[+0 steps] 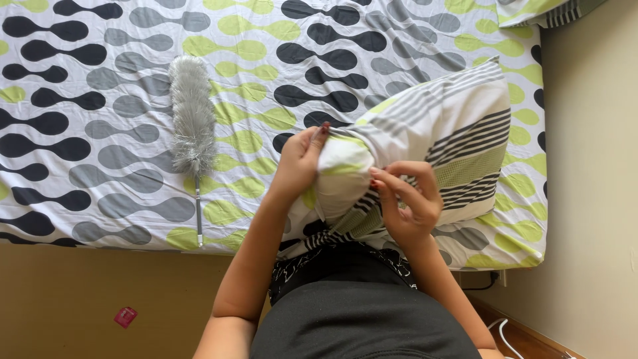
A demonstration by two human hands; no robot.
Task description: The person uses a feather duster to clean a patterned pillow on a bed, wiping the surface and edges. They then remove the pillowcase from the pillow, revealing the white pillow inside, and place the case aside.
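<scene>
At the near edge of the bed (80, 219), close against the person's body, a pillow (458, 139) lies slanting from the centre of the view up toward two o'clock. Its striped pillowcase (465, 166), in white, grey, black and green bands, covers the far part, while the white inner pillow end (339, 179) bulges bare at the near opening.

The left hand (299, 163) sits at nine o'clock of that bare end, fingers closed on the edge of the case and pinching the fabric near the top. The right hand (409, 199) is at four o'clock of the bare end, fingers curled and gripping the case's opening edge. Both hands touch the cloth, with the white end between them.

The bedsheet (266, 40) carries a print of black, grey and green rounded shapes. A grey fluffy duster (191, 113) lies on the sheet at nine o'clock of the left hand, well apart from it, its thin handle (198, 213) pointing toward the bed's near edge. On the floor (66, 306) at seven o'clock lies a small pink scrap (125, 316). A cable (502, 332) shows at five o'clock, by the wall (591, 199).
</scene>
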